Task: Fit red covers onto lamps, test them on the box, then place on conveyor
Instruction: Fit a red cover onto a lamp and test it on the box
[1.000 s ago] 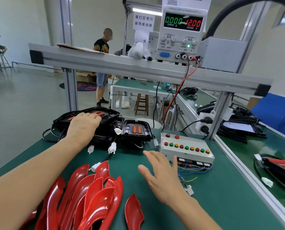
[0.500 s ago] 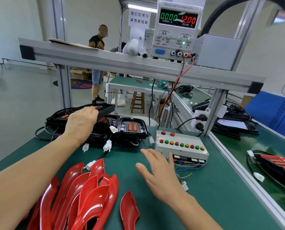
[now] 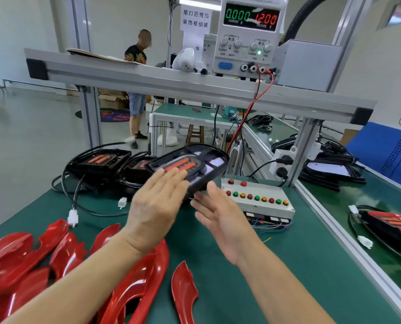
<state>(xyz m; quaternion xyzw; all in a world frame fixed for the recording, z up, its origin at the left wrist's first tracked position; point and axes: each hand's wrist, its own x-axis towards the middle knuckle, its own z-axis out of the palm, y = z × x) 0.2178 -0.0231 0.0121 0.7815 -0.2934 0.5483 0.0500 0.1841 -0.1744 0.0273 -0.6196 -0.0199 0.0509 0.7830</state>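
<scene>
Now lifting black lamp housing (image 3: pixel 190 167) at twelve o'clock, left hand (image 3: pixel 156 206) flat-fingered on top, right hand (image 3: pixel 220 218) open beneath, likely for cover fitting

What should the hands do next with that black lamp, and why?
Probably bring the black lamp down onto the green table near the red covers. It is in the air, tilted, between the left hand and right hand, and has no red cover on yet.
</scene>
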